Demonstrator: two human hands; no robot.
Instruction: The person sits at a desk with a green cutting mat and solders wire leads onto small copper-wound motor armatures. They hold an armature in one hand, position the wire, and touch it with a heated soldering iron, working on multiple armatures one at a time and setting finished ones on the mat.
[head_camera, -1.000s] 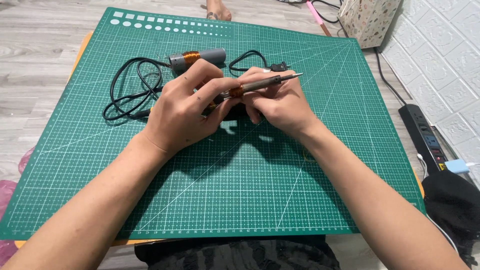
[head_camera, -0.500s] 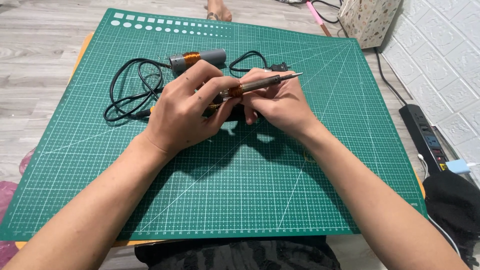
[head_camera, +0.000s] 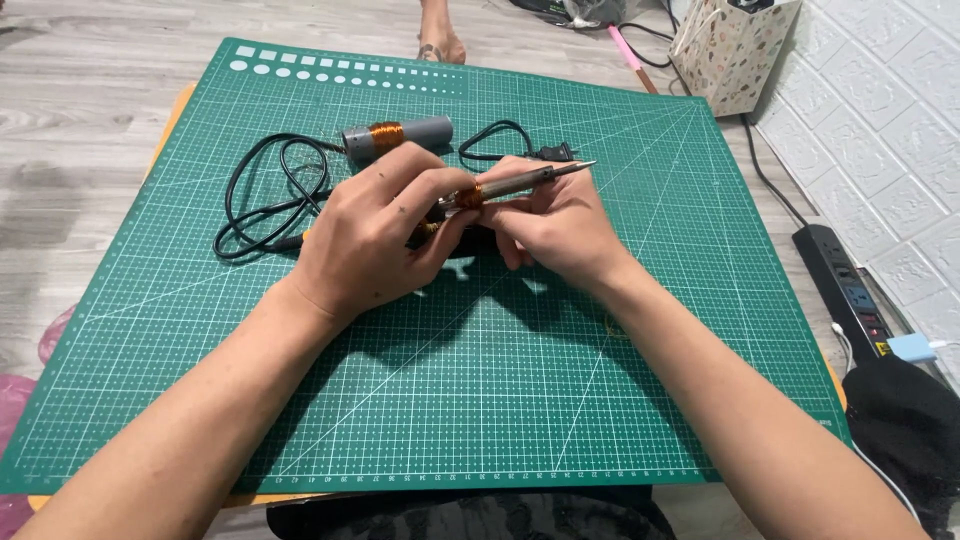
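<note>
soldering iron (head_camera: 520, 181) beside grey cylinder (head_camera: 398, 137)

place: home hobby corner | cues: cutting mat (head_camera: 600, 400) on wood-look floor (head_camera: 90, 130), power strip (head_camera: 850, 290), gift bag (head_camera: 735, 50)

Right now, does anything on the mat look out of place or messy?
Nothing looks damaged or spilled. The black cord lies in loose, overlapping loops on the green cutting mat, left of both hands. The left hand and right hand hold a soldering iron, tip pointing right.
</note>
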